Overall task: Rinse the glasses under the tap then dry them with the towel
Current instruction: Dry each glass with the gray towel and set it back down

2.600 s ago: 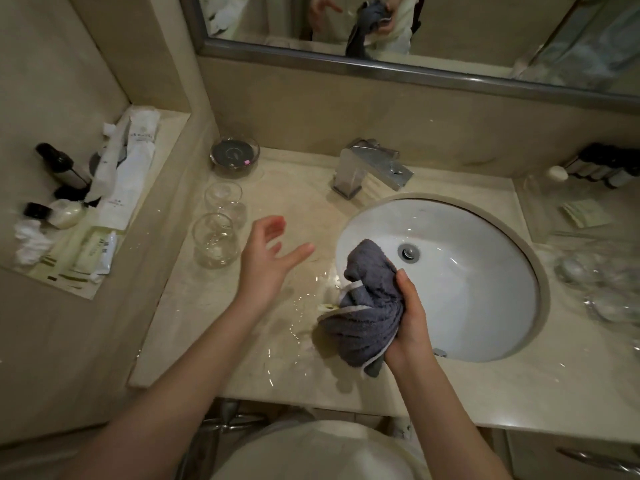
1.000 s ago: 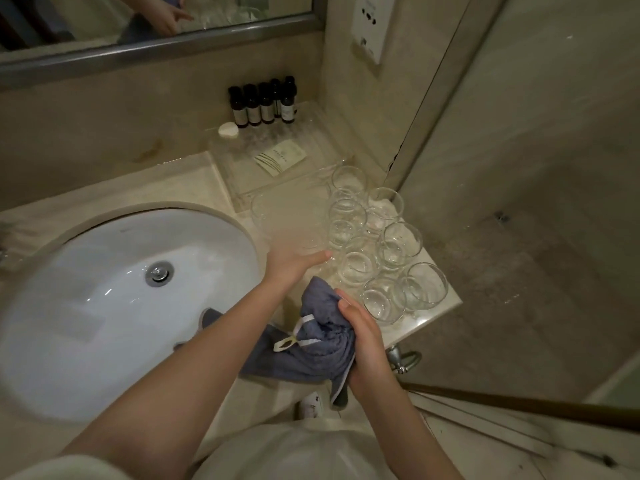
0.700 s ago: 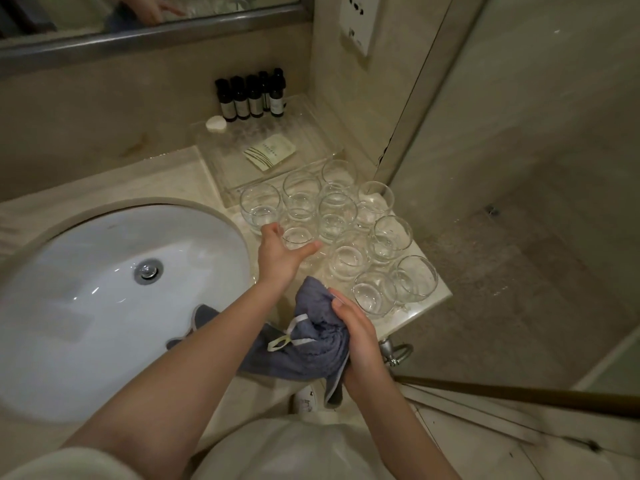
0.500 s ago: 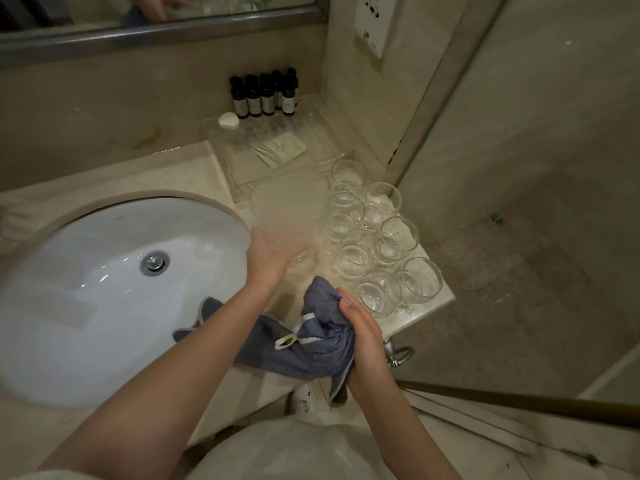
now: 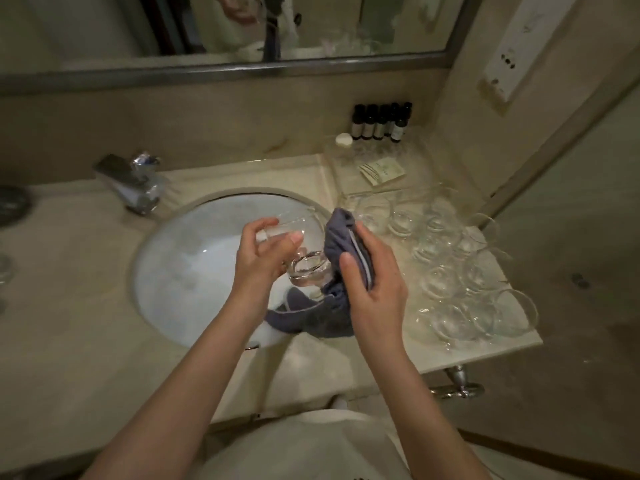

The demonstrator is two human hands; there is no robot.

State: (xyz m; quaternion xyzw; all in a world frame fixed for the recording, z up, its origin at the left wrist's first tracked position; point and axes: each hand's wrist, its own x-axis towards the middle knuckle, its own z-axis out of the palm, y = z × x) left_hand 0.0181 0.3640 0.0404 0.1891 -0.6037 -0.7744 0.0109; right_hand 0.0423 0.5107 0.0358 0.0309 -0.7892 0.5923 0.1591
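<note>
head | left hand (image 5: 258,258) grip curled round glass (image 5: 298,261) | right hand (image 5: 374,285) grip clutching towel (image 5: 337,244)

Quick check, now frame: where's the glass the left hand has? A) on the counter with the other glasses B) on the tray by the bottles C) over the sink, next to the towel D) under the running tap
C: the left hand holds the glass above the sink, right beside the towel gripped in the right hand; the tap sits off to the left.
</note>
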